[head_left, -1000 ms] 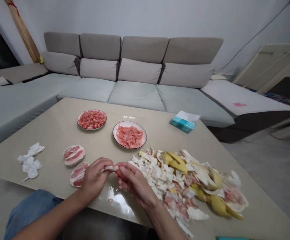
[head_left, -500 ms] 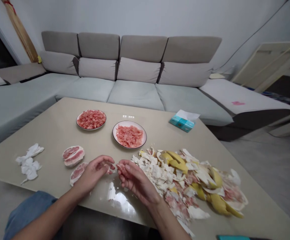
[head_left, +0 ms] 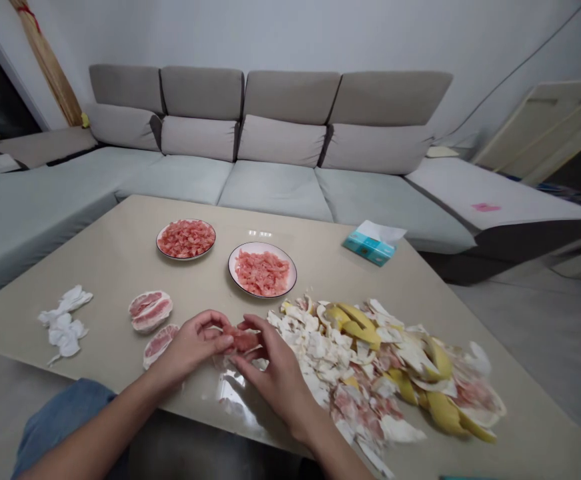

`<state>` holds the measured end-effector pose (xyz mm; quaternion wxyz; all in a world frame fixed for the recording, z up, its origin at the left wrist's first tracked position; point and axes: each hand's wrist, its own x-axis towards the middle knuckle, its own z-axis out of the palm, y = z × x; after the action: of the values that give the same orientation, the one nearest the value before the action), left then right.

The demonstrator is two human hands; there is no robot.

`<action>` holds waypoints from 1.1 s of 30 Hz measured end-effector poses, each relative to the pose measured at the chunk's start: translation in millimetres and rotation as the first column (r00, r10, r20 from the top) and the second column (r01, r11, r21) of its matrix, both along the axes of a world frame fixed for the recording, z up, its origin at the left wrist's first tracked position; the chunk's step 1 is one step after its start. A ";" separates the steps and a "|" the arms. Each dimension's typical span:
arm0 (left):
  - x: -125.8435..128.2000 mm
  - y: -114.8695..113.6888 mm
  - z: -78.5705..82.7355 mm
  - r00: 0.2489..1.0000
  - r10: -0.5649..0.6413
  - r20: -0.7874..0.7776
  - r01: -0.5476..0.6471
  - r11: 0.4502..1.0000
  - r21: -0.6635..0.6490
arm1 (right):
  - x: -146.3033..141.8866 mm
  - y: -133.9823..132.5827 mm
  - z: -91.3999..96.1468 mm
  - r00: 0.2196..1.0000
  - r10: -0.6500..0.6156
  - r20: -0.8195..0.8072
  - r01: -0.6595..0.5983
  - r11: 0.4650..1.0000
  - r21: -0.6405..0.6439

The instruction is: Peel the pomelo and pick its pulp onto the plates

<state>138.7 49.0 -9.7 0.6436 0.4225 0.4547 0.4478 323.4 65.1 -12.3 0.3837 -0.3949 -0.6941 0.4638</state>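
Between my two hands, above the table's near edge, is a pink pomelo segment (head_left: 243, 340). My left hand (head_left: 197, 347) pinches its left end with thumb and fingers. On its other end, my right hand (head_left: 270, 363) is closed with thumb and fingertips. Two partly peeled pomelo pieces lie left of my hands: a larger pomelo piece (head_left: 150, 311) and another pomelo piece (head_left: 160, 345), partly covered by my left hand. Ahead stand a plate (head_left: 291, 268) with pink pomelo flesh (head_left: 263, 272) and a farther plate (head_left: 159, 248) heaped with more flesh (head_left: 187, 239).
A wide heap of white pith and yellow pomelo peel (head_left: 355, 323) covers the table's right side. Crumpled tissues (head_left: 65, 327) lie at the left. A blue tissue pack (head_left: 370, 245) rests near the far right edge. A grey sofa (head_left: 275, 187) stands behind the table (head_left: 120, 267).
My hands have come together on the pomelo segment, which now spans between them. My right hand has turned, its fingers higher. The view has shifted slightly.
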 end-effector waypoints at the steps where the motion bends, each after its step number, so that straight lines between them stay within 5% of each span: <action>1: -0.7 0.4 2.3 0.999 0.030 0.018 -0.030 1.000 0.004 | 0.9 0.9 2.2 1.000 -0.004 -0.024 0.003 0.998 -0.060; 6: -2.2 -0.8 11.1 0.994 0.089 0.066 -0.089 0.996 -0.006 | 8.5 7.6 10.9 0.996 -0.036 -0.080 0.021 0.983 -0.184; 10: 1.6 -2.4 9.4 0.996 -0.042 0.081 0.043 0.999 -0.014 | 8.8 5.9 11.8 0.997 -0.028 -0.067 0.021 0.994 -0.111; 19: 2.1 -1.5 2.5 0.976 0.014 -0.219 0.027 0.983 0.182 | 3.8 0.8 17.4 0.999 0.031 0.005 -0.031 0.999 -0.030; 24: 4.2 -2.7 -2.5 0.965 0.021 -0.260 0.044 0.970 0.240 | 5.4 2.1 16.1 0.999 0.030 0.032 -0.030 1.000 0.003; 28: 4.5 -2.8 -0.3 0.986 -0.073 -0.150 0.090 0.990 0.105 | 5.7 5.1 12.9 0.992 0.049 -0.112 -0.074 0.970 -0.231; 33: 2.4 -1.6 6.3 0.993 -0.114 -0.034 0.115 0.993 0.027 | 6.5 10.5 5.8 0.918 -0.035 -0.395 -0.211 0.801 -0.560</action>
<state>141.1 47.4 -3.4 0.6546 0.4642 0.4336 0.4098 329.9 75.5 -6.5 0.3478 -0.3619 -0.4428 0.7429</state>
